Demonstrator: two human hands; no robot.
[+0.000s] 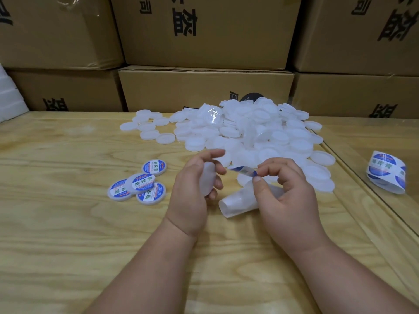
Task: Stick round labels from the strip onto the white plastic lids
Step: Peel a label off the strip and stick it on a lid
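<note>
My left hand (pixel 195 184) grips a plain white lid (pixel 207 181), held on edge with its face toward the right. My right hand (pixel 285 189) pinches a round blue-and-white label (pixel 243 171) between thumb and forefinger, its free edge close to the lid. Under my right hand the curled translucent backing strip (pixel 238 203) lies on the table. A big heap of bare white lids (pixel 249 130) covers the table behind my hands. Several labelled lids (pixel 138 184) lie in a small cluster to the left.
A coiled strip of labels (pixel 386 174) lies at the right, past a seam in the wooden table (pixel 68 223). Stacked cardboard boxes (pixel 204 87) wall off the back. White foam pieces (pixel 11 100) stand at the far left.
</note>
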